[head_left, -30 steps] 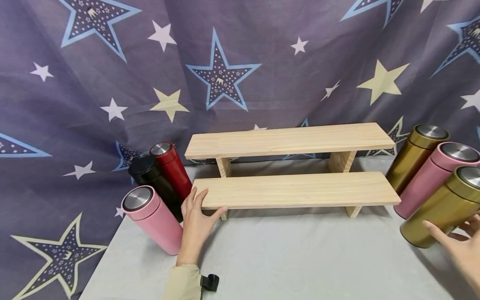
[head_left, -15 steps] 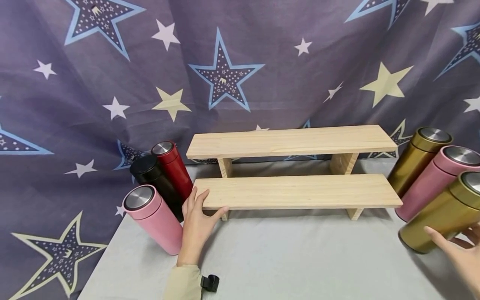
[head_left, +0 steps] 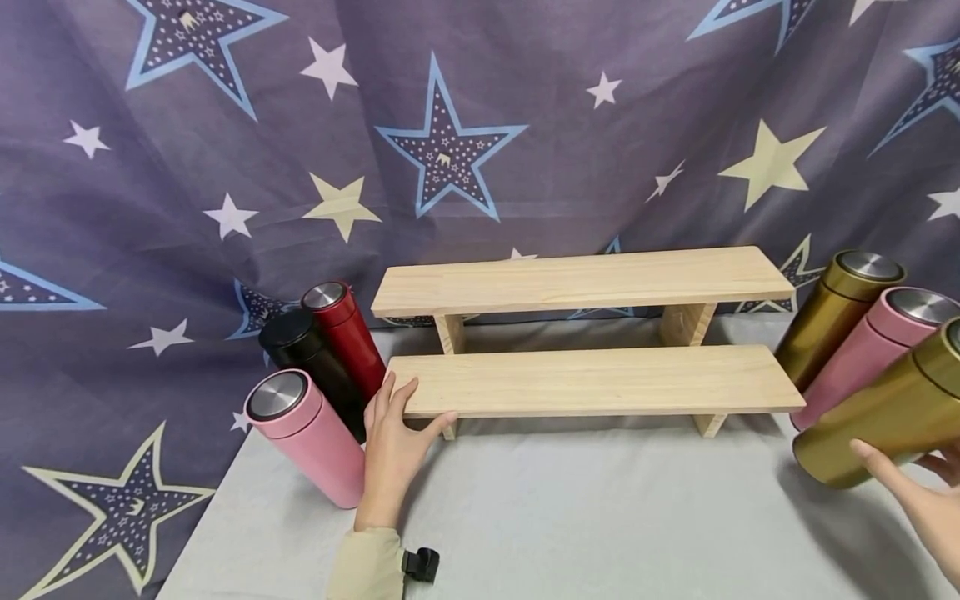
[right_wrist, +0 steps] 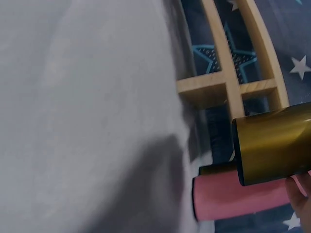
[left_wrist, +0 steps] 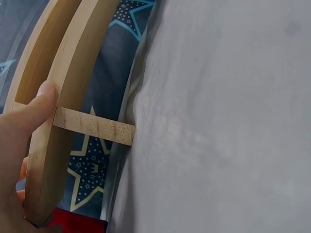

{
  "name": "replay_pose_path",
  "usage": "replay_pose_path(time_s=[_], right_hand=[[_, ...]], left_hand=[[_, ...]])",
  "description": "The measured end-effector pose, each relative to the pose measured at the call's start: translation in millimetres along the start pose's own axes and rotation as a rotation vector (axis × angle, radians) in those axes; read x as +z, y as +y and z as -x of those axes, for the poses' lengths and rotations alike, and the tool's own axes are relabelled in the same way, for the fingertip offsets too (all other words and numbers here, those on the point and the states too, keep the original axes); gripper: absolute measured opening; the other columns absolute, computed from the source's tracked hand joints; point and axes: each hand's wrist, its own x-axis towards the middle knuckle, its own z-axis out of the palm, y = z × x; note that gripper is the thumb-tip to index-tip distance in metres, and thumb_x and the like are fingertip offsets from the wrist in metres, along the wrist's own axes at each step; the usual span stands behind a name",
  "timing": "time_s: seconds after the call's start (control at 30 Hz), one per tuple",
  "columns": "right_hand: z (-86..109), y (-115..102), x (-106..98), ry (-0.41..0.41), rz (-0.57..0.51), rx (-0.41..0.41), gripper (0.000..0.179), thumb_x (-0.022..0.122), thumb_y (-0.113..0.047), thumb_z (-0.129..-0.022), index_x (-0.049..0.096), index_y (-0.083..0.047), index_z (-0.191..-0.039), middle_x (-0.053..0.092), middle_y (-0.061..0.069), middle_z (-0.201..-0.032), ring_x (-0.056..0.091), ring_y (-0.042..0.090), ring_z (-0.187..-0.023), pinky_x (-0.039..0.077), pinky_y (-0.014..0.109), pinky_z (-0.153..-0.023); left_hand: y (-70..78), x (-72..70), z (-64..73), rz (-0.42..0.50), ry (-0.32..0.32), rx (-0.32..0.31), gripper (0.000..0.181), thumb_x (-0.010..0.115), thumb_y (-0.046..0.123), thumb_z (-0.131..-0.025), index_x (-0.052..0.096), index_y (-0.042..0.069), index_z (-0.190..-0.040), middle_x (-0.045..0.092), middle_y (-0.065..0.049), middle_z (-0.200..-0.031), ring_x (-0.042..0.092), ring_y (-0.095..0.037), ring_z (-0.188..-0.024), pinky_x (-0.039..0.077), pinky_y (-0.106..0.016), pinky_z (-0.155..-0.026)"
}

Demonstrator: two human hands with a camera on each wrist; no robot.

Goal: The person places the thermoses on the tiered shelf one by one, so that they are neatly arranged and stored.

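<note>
While a pink bottle [head_left: 315, 442], black bottle [head_left: 321, 371] and red bottle [head_left: 348, 337] stand at left, the left hand [head_left: 392, 458] pinches the wooden shelf's [head_left: 592, 379] end, presumably steadying it. Rightward: rear gold bottle [head_left: 828, 308], second pink bottle [head_left: 873, 354]; front gold bottle [head_left: 877, 425], seemingly aloft, gripped low by the curled right hand [head_left: 926, 500], presumably supporting its weight.

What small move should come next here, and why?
Probably ease the held gold bottle left and up over the right end of the lower board. The right hand holds it tilted, off the table, with its base near that end, while the left hand grips the board's other end, which may help steady it.
</note>
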Motion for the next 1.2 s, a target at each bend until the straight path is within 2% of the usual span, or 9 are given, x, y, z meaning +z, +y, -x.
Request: replay_pose_path(time_s=[0.1, 0.27, 0.4, 0.53, 0.6, 0.77, 1.0, 1.2], right_hand=[[-0.2, -7.8, 1.6, -0.010, -0.021, -0.015, 0.072, 0.071, 0.020, -0.074, 0.050, -0.027, -0.126, 0.054, -0.016, -0.103, 0.053, -0.007, -0.091, 0.039, 0.002, -0.079], [-1.1, -19.5, 5.1, -0.040, -0.030, -0.088, 0.073, 0.070, 0.023, -0.071, 0.053, -0.019, -0.129, 0.057, -0.015, -0.102, 0.055, -0.005, -0.091, 0.040, 0.004, -0.081], [-2.1, -29.7, 8.8, -0.084, 0.008, -0.145, 0.078, 0.072, 0.022, -0.071, 0.050, -0.013, -0.138, 0.056, -0.017, -0.106, 0.055, -0.006, -0.092, 0.039, 0.003, -0.080], [-2.6, -42.0, 14.7, -0.124, -0.004, -0.196, 0.088, 0.072, 0.023, -0.070, 0.042, -0.010, -0.145, 0.056, -0.014, -0.114, 0.056, -0.003, -0.098, 0.040, 0.005, -0.082], [-2.4, -47.7, 18.1, -0.134, -0.025, -0.189, 0.091, 0.072, 0.024, -0.069, 0.040, -0.012, -0.146, 0.056, -0.013, -0.117, 0.056, -0.002, -0.099, 0.040, 0.006, -0.083], [-2.7, -57.9, 26.9, -0.146, -0.052, -0.178, 0.091, 0.074, 0.025, -0.067, 0.040, -0.016, -0.141, 0.058, -0.012, -0.110, 0.057, -0.001, -0.094, 0.042, 0.007, -0.081], [-8.4, -71.5, 39.7, -0.204, -0.116, -0.261, 0.095, 0.074, 0.026, -0.065, 0.038, -0.012, -0.144, 0.058, -0.004, -0.116, 0.059, 0.004, -0.099, 0.044, 0.009, -0.082], [-13.9, -76.8, 50.4, -0.252, -0.187, -0.256, 0.093, 0.073, 0.025, -0.068, 0.036, -0.013, -0.144, 0.058, -0.002, -0.118, 0.061, 0.005, -0.096, 0.047, 0.009, -0.078]], left_hand=[[0.0, -0.8, 0.1, 0.003, 0.005, -0.004, 0.082, 0.085, 0.050, -0.074, 0.057, 0.011, -0.140, 0.028, -0.010, -0.159, 0.022, -0.032, -0.144, 0.032, -0.055, -0.108], [-0.4, -0.8, -0.3, -0.003, 0.008, -0.002, 0.082, 0.086, 0.048, -0.073, 0.057, 0.010, -0.140, 0.029, -0.011, -0.159, 0.022, -0.032, -0.144, 0.032, -0.055, -0.108], [-0.1, -0.1, -1.0, 0.001, 0.016, 0.003, 0.082, 0.087, 0.046, -0.073, 0.057, 0.010, -0.140, 0.030, -0.011, -0.159, 0.023, -0.033, -0.144, 0.031, -0.054, -0.109], [1.1, 0.1, -1.3, 0.008, 0.018, -0.003, 0.082, 0.087, 0.046, -0.072, 0.057, 0.009, -0.139, 0.030, -0.011, -0.159, 0.023, -0.032, -0.144, 0.031, -0.054, -0.109], [1.6, 0.2, -1.3, 0.008, 0.016, -0.005, 0.082, 0.087, 0.046, -0.073, 0.057, 0.009, -0.140, 0.030, -0.011, -0.159, 0.023, -0.032, -0.144, 0.031, -0.054, -0.109], [1.9, 0.5, -1.0, 0.009, 0.005, -0.010, 0.082, 0.086, 0.047, -0.073, 0.057, 0.010, -0.140, 0.029, -0.010, -0.159, 0.023, -0.032, -0.144, 0.032, -0.055, -0.109], [1.7, 0.8, 0.0, 0.010, -0.003, -0.021, 0.082, 0.086, 0.047, -0.073, 0.056, 0.011, -0.141, 0.028, -0.010, -0.160, 0.022, -0.032, -0.144, 0.031, -0.056, -0.109], [2.3, 0.6, 0.1, 0.008, -0.001, -0.019, 0.082, 0.086, 0.047, -0.073, 0.057, 0.010, -0.140, 0.029, -0.010, -0.159, 0.022, -0.031, -0.144, 0.031, -0.054, -0.109]])
